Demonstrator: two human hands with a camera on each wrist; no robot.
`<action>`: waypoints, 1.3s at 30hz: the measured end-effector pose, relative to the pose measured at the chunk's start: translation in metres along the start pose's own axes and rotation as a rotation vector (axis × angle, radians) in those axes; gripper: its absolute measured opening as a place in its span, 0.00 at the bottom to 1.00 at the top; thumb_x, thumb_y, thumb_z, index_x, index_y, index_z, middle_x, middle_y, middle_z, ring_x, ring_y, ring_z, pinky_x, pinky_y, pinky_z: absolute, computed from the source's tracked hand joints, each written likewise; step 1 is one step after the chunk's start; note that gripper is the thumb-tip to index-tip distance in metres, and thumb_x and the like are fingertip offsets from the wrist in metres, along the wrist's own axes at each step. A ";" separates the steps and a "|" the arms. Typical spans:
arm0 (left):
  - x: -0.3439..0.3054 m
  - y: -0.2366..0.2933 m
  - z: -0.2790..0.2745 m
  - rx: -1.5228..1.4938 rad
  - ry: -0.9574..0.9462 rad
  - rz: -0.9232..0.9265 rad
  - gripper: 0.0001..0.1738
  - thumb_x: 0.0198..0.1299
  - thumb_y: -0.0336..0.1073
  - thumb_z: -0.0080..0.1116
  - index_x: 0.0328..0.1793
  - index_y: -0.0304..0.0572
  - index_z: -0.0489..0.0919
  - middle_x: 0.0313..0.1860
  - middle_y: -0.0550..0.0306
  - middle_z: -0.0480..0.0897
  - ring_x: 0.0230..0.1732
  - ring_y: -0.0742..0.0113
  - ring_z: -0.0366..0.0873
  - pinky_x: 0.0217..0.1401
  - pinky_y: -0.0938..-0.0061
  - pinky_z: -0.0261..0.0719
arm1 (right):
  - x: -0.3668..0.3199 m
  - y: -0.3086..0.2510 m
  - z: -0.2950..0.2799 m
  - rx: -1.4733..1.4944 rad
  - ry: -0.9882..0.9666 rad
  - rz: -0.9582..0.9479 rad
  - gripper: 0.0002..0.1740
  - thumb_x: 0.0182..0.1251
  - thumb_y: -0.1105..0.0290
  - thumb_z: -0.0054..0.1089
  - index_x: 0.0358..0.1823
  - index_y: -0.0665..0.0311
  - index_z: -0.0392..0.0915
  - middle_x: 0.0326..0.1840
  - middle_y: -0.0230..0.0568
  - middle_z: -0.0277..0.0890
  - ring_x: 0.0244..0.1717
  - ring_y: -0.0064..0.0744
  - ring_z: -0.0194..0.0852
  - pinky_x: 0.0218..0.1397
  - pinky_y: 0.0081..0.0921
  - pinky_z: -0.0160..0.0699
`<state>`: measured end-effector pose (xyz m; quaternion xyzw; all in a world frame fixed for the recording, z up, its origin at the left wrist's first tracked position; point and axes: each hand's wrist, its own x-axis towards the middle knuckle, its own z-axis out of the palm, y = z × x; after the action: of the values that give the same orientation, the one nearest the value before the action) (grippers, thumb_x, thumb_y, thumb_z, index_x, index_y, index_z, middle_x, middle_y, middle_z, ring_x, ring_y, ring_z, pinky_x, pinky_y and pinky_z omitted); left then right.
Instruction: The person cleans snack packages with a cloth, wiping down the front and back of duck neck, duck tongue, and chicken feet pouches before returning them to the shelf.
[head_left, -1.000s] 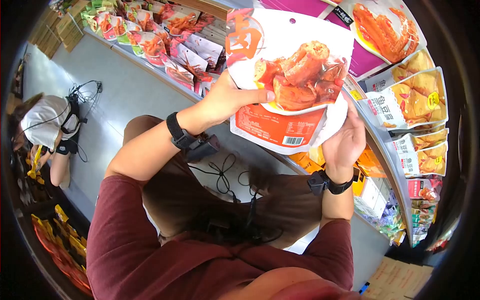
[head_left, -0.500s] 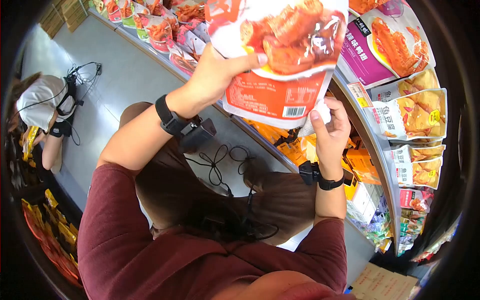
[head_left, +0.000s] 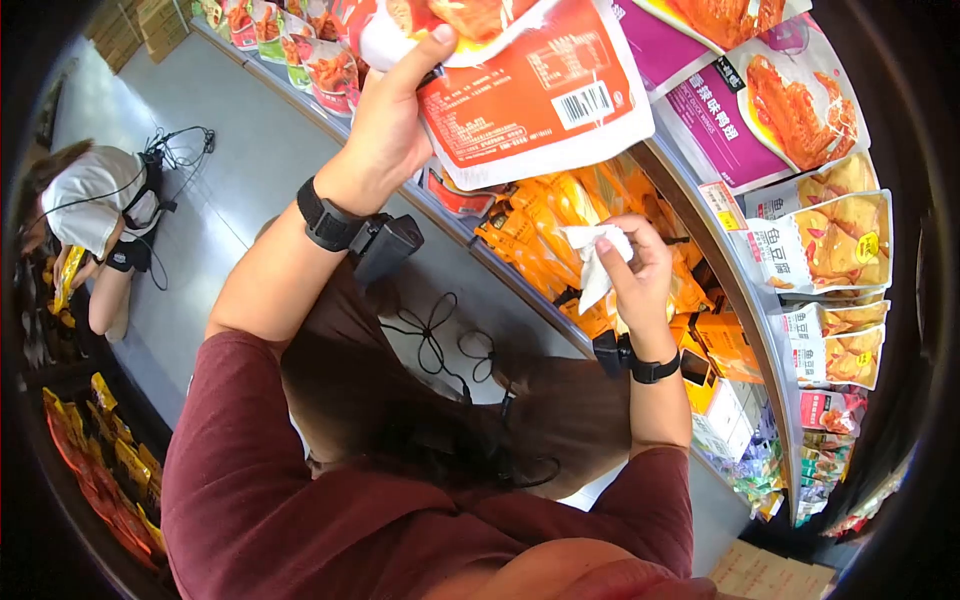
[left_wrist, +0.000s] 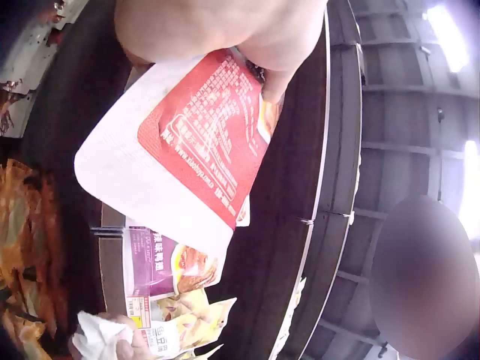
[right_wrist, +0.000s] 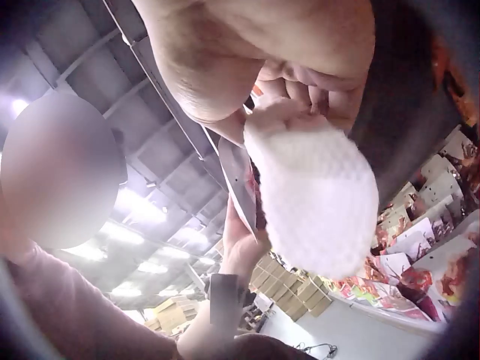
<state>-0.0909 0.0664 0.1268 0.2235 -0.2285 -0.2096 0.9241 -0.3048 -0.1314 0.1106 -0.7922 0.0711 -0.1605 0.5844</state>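
Note:
My left hand [head_left: 388, 128] grips a red and white food pouch [head_left: 490, 125] by its side, thumb across the front. The pouch is tilted, its printed text and barcode facing me; its top runs out of the head view. In the left wrist view the red text panel of the pouch [left_wrist: 202, 131] and its white edge fill the middle. My right hand [head_left: 645, 272] pinches a crumpled white tissue [head_left: 597, 265] between thumb and fingers, below and to the right of the pouch, apart from it. Up close in the right wrist view, the tissue [right_wrist: 315, 195] looks soft and dimpled.
A curved shelf at right bears purple duck-wing pouches [head_left: 770, 110] and fish tofu pouches [head_left: 830, 240]. Orange packets [head_left: 560, 225] lie on a lower level. More pouches [head_left: 330, 75] line the shelf at upper left. Another person in a white cap [head_left: 95, 200] crouches at left.
The pouch has moved up and left in the head view and tilted. My right hand with the tissue has come away from the pouch's lower right corner and lowered.

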 end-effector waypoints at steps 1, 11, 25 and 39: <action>0.001 0.001 -0.001 -0.017 0.005 -0.006 0.23 0.66 0.34 0.56 0.65 0.37 0.66 0.61 0.50 0.76 0.58 0.58 0.78 0.59 0.61 0.81 | 0.001 0.001 0.001 0.036 0.007 -0.015 0.09 0.65 0.77 0.60 0.46 0.69 0.75 0.39 0.35 0.78 0.40 0.20 0.76 0.41 0.18 0.73; -0.013 -0.021 0.005 -0.146 0.014 -0.248 0.27 0.68 0.41 0.54 0.69 0.37 0.63 0.64 0.47 0.74 0.61 0.57 0.76 0.63 0.60 0.78 | 0.016 -0.027 0.004 0.400 0.301 -0.153 0.16 0.73 0.71 0.50 0.58 0.70 0.70 0.53 0.42 0.77 0.54 0.30 0.76 0.60 0.32 0.74; -0.016 -0.023 0.040 -0.042 -0.036 -0.106 0.26 0.64 0.36 0.60 0.66 0.38 0.66 0.61 0.50 0.76 0.60 0.61 0.77 0.64 0.63 0.76 | 0.031 -0.056 0.021 0.629 0.377 -0.280 0.15 0.72 0.71 0.53 0.56 0.68 0.68 0.52 0.40 0.76 0.52 0.26 0.74 0.57 0.28 0.73; -0.011 -0.040 0.052 0.075 -0.039 -0.003 0.24 0.64 0.34 0.61 0.64 0.36 0.68 0.57 0.52 0.79 0.56 0.63 0.79 0.60 0.65 0.79 | 0.036 -0.045 -0.010 -0.789 0.503 -0.853 0.15 0.52 0.78 0.68 0.44 0.65 0.82 0.52 0.44 0.82 0.55 0.51 0.75 0.57 0.39 0.72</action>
<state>-0.1377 0.0232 0.1442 0.2542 -0.2541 -0.2066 0.9100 -0.2773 -0.1373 0.1626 -0.8447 -0.0618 -0.5225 0.0986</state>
